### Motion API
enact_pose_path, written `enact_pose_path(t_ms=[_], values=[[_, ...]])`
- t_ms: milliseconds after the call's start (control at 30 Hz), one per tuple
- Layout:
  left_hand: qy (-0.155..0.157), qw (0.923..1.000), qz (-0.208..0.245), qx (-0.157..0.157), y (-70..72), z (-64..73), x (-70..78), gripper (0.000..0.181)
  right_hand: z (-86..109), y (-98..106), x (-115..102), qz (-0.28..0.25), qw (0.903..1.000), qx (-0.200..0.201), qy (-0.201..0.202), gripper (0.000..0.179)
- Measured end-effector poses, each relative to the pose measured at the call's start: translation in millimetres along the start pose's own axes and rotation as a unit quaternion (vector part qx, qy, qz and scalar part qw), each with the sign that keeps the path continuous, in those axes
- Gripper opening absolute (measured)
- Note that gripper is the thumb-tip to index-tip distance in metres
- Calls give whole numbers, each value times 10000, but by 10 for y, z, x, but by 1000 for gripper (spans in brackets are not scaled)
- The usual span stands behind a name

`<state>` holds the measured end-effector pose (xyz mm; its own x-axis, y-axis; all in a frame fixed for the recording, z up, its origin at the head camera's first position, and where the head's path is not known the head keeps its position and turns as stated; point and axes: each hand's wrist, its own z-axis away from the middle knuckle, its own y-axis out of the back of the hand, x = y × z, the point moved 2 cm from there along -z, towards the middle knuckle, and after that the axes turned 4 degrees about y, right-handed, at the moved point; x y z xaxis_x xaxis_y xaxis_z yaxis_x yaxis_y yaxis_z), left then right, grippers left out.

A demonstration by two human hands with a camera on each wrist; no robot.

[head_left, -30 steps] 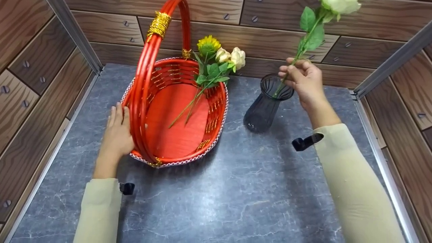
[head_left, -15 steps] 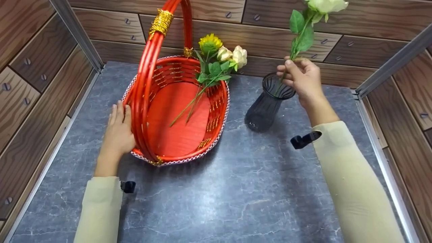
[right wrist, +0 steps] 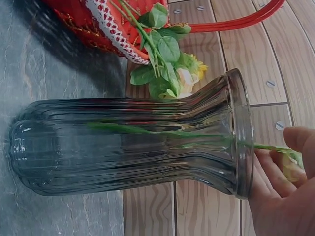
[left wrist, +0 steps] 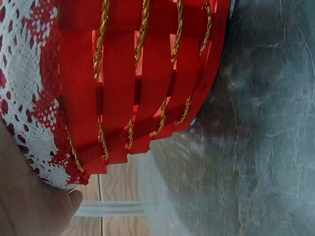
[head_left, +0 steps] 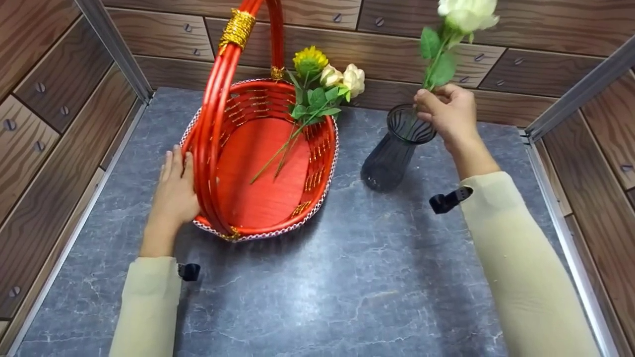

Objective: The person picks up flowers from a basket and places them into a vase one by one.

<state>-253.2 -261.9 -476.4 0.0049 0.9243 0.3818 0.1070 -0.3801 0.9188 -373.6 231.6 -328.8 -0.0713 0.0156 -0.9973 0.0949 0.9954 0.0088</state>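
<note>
A white rose [head_left: 468, 14] on a leafy green stem is pinched between the thumb and fingers of my right hand [head_left: 449, 114]. Its lower stem [right wrist: 147, 132] reaches down inside a dark, ribbed glass vase [head_left: 389, 156], ending above the vase's bottom in the right wrist view. The vase stands upright on the table. My left hand [head_left: 173, 191] rests with fingers extended against the left side of a red basket [head_left: 263, 173]. In the left wrist view, that hand [left wrist: 34, 206] lies at the basket's white lace rim [left wrist: 29, 93].
Inside the basket, a yellow flower [head_left: 310, 60] and cream roses [head_left: 353, 80] lean over the far right rim. The basket's tall handle [head_left: 213, 99] arches over its left side. Wood-patterned walls [head_left: 397, 54] enclose the grey marbled table [head_left: 297, 297].
My right hand has lowered the white rose and shifted it left, so the stem sits deeper in the vase. My left hand stays at the basket.
</note>
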Motion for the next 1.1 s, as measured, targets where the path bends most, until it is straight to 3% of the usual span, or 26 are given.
enact_pose_path(t_ms=[467,600,667,800,900,1100], values=[[-43,10000,24,34,0,8,-6,85,-35,-19,35,1476,9889,142,109,25],[-64,10000,5,38,3,12,0,83,-22,-19,34,1614,9865,180,217,23],[-73,10000,-1,43,6,11,3,82,-8,-12,23,1315,9909,208,211,24],[-98,9999,6,65,0,16,2,81,43,52,-29,63,9994,324,56,24],[-133,9999,-25,75,-3,17,-3,78,85,143,-69,-807,9957,440,-97,28],[-115,9999,-51,51,-11,8,-18,74,202,278,-69,-1740,9831,548,-176,32]])
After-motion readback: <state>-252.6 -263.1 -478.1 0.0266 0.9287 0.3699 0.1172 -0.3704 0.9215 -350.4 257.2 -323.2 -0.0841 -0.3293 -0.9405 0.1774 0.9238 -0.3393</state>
